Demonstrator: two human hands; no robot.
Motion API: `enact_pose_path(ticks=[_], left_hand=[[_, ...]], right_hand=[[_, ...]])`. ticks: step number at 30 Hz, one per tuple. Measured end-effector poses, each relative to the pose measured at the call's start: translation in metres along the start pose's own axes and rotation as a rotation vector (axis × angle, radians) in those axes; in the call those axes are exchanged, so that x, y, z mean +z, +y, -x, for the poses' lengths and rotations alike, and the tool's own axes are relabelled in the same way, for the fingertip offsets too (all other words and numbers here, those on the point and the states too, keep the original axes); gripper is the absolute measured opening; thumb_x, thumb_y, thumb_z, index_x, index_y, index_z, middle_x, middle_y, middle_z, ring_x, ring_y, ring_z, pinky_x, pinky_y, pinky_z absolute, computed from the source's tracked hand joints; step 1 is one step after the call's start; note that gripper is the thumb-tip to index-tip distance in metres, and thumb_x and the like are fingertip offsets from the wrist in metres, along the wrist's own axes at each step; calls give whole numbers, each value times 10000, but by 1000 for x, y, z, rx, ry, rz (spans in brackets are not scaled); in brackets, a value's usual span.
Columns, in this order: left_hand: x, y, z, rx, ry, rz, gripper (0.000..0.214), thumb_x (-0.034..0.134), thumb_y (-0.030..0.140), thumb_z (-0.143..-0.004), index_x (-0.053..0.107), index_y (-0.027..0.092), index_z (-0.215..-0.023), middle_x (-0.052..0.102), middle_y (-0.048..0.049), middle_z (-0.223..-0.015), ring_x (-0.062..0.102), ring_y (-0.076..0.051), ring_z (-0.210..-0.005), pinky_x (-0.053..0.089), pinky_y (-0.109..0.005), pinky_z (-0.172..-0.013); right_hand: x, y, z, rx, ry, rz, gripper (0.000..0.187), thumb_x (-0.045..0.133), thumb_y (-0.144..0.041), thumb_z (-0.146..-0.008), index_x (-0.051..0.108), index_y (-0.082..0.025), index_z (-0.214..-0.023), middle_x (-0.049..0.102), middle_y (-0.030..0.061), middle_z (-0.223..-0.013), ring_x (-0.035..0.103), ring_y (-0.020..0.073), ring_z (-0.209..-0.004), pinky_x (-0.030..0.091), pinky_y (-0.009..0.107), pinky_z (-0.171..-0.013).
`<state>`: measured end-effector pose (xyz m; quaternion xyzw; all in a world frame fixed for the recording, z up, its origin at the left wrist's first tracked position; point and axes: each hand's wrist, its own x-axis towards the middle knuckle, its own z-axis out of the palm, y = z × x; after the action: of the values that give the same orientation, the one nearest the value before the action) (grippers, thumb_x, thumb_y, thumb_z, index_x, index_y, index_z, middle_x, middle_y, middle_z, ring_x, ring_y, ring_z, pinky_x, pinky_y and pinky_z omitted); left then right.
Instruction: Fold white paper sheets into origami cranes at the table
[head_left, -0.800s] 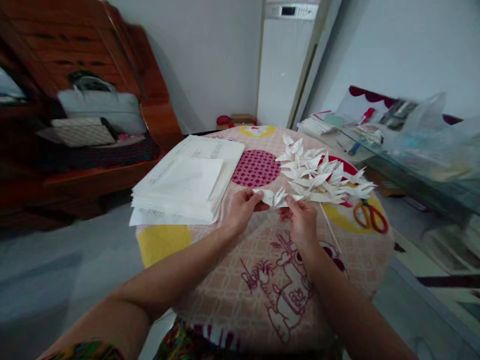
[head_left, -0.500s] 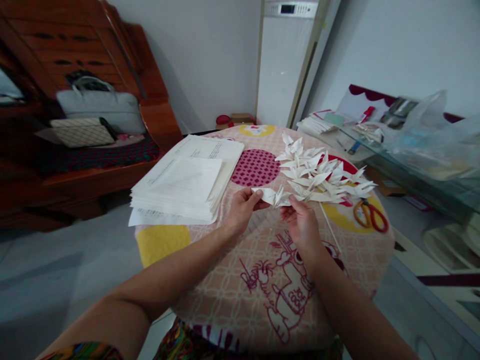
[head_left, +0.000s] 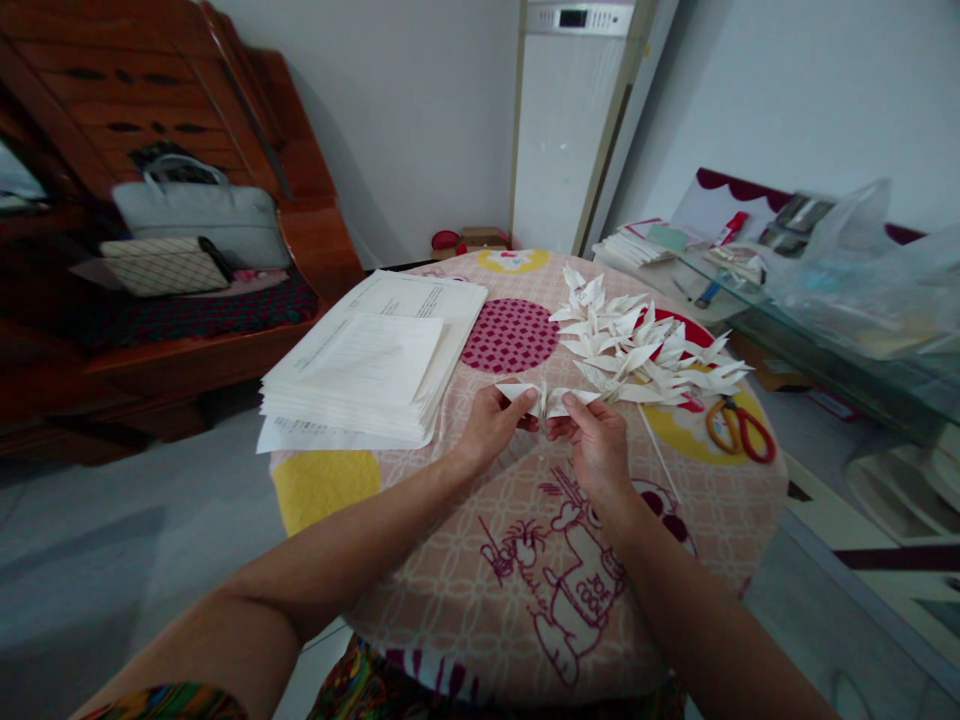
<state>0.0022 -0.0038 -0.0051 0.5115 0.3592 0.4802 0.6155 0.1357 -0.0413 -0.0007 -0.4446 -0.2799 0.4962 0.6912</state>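
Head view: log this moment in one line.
left hand: pinching folded paper, left half | right hand: pinching its right half | beyond right hand: folded-paper pile | left: paper stack | right: scissors

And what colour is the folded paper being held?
The paper is white, seen in the head view.

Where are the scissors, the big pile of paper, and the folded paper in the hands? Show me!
Scissors [head_left: 741,432]: head view, on the handles, between the two loops.
Pile of paper [head_left: 371,362]: head view, on its top, near the middle.
Folded paper [head_left: 554,403]: head view, just right of its middle fold.
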Motion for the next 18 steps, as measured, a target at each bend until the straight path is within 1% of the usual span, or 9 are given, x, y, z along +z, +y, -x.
enact_pose_path(ticks=[5,9,14,18], left_hand=[[-1,-2,0,111,73,-68,386,736,496,-784,671,119,-731,631,-20,-632,597,-118,-548,523,-224,-531],[-1,-1,1,125,70,-60,370,732,482,-793,676,119,-750,652,-28,-673,609,-119,-563,539,-231,-550],[2,1,2,105,60,-27,334,729,442,-796,695,110,-797,685,-48,-740,632,-136,-609,572,-263,-601],[3,2,3,98,36,-21,295,716,403,-800,689,111,-768,684,-49,-730,644,-146,-638,569,-260,-613]], right_hand=[[-4,-3,-3,83,-28,-25,277,815,-390,-662,690,-144,-676,671,20,-546,602,134,-443,491,235,-395],[-3,-3,-2,111,-30,38,329,806,-442,-652,683,-137,-645,668,31,-544,564,121,-398,459,227,-355],[0,-1,1,22,-6,140,362,784,-484,-668,664,-145,-623,656,25,-538,522,106,-358,423,222,-327],[1,0,3,-89,12,267,368,742,-497,-718,656,-152,-626,629,8,-506,525,109,-364,423,220,-343]])
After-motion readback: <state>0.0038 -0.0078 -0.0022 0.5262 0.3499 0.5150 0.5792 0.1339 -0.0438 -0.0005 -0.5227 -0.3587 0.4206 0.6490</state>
